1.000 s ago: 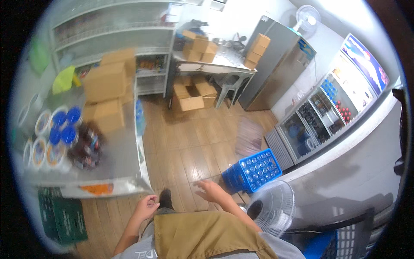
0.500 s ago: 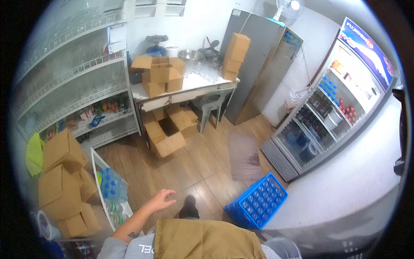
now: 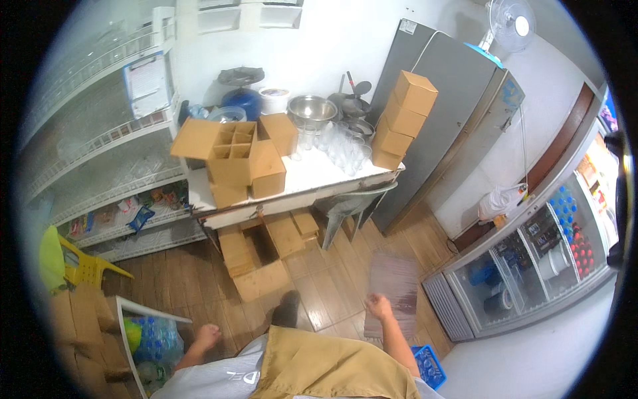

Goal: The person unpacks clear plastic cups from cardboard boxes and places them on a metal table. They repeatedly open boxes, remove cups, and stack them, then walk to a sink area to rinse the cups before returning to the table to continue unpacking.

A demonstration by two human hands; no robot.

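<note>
My left hand [image 3: 208, 336] hangs low over the wood-look floor with its fingers curled in and nothing seen in them. Nearest to it is a white-rimmed open container [image 3: 124, 326] with blue-capped water bottles [image 3: 158, 338] inside. My right hand [image 3: 379, 306] hangs in front of me above a purplish-brown floor mat [image 3: 399, 276], closed in a loose fist and holding nothing visible. A blue crate [image 3: 432, 367] of glass bottles shows partly beside my right forearm. Ahead is a white table [image 3: 319, 174] with cardboard boxes [image 3: 232, 156], clear glasses [image 3: 342, 149] and a steel bowl [image 3: 312, 110].
More cardboard boxes [image 3: 256, 256] lie under the table, with a plastic chair [image 3: 342, 203] beside them. White wire shelving [image 3: 106, 149] and a yellow chair [image 3: 90, 263] stand left. A grey refrigerator [image 3: 432, 100] and a glass-door drinks cooler [image 3: 525, 266] stand right. Stacked boxes [image 3: 80, 326] are near left.
I have moved forward toward the table; the blue crate has slid toward the lower edge. My left hand has dropped lower, its fingers now curled. My right hand has come into view.
</note>
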